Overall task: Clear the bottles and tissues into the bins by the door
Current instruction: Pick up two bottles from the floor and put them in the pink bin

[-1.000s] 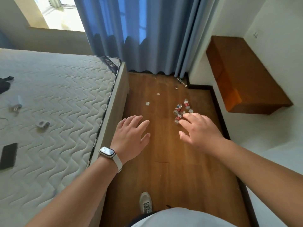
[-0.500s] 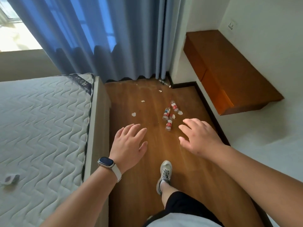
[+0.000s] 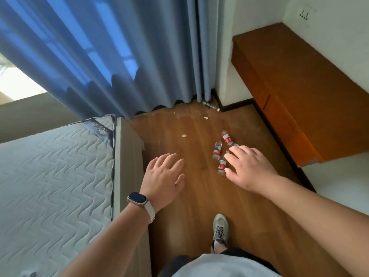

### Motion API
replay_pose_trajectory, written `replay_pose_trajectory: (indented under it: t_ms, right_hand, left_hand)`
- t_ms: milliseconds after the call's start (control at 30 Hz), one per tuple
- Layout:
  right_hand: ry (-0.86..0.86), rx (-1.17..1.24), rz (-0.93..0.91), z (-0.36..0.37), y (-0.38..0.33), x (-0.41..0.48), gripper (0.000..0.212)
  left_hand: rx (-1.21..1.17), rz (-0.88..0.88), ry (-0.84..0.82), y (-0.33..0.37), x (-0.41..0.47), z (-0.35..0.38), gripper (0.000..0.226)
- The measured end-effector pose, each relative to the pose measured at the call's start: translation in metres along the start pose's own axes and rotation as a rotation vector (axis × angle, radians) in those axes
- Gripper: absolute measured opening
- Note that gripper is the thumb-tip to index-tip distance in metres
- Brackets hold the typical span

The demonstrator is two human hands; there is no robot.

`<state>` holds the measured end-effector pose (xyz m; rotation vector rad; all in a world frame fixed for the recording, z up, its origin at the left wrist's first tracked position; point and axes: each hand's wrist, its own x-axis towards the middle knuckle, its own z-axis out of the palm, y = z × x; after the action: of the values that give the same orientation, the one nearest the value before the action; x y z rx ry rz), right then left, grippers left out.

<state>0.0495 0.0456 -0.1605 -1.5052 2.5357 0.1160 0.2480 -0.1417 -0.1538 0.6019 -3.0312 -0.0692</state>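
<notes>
- Nearest us, a grey laced shoe (image 3: 219, 229) stands on the wooden floor (image 3: 189, 216), toe pointing ahead.
- Our left hand (image 3: 162, 176), with a watch (image 3: 137, 198) on its wrist, hangs palm down over the floor just beside the edge of the bed (image 3: 50, 176) — fingers straight, slightly apart, holding nothing.
- Our right hand (image 3: 249, 168) reaches forward, palm down, fingers spread and empty. Its fingertips overlap the bottle cluster in the view, and we cannot tell whether they touch.
- Three red-labelled bottles (image 3: 217, 149) lie on their sides on the floor, close together, between the bed and the wooden cabinet (image 3: 299, 96).
- Past them, small tissue scraps (image 3: 184, 135) lie apart from one another on the bare boards.
- Farthest off, a dark-labelled bottle (image 3: 209, 105) lies on its side in the corner — at the foot of the blue curtain (image 3: 99, 56).
</notes>
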Motion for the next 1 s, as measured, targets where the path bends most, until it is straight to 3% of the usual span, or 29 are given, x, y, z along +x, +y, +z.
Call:
replay_pose_trajectory:
  t_ms: [367,800,1000]
  right_hand:
    - [-0.076,0.043,0.123,-0.014,0.036,0.072,0.049]
    - [-0.155,0.111,0.373,-0.018,0.022,0.179,0.05]
    - [-0.195,0.154,0.486,-0.011,0.018,0.228,0.053]
  left_hand:
    - [-0.03,0.102,-0.084,-0.032,0.11,0.014,0.038]
    - [-0.096,0.454,-0.166,-0.111,0.281,0.062,0.037]
    - [-0.117,0.538,-0.232,-0.128,0.353,0.081,0.032]
